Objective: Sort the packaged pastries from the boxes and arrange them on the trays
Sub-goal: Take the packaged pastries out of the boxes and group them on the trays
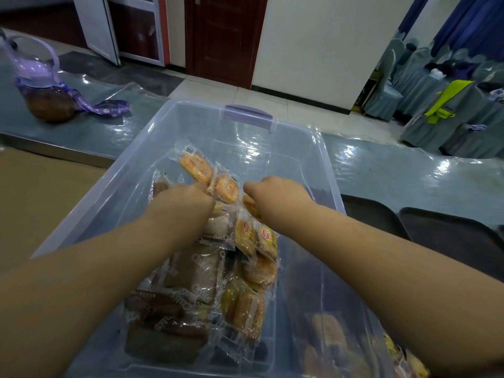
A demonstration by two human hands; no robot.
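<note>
Two hands reach into a clear box (191, 124) of packaged pastries (245, 268) on a plastic-covered counter (395, 170). The right hand (275, 193) curls down over an orange pastry packet (250, 207), its grip narrow and apparently pinching the wrapper. The left hand (188, 199) is buried knuckle-first among the wrappers, and it cannot be told whether its grip holds anything. Between the hands, a strip of orange round pastries (210, 175) lies with its long axis running from 10 o'clock to 4 o'clock, its near end close by the knuckles of both. Brown cakes (191, 271) and yellow-labelled packets (256, 238) pile toward 6 o'clock beneath the forearms. Two dark trays (450, 241) sit on the counter at 3 o'clock of the box, just beside its right wall. The right hand is the nearer to them, so the likely carry is up over the rim and out toward 3 o'clock. A purple-lidded jug (46, 85) stands well apart at 10 o'clock.
</note>
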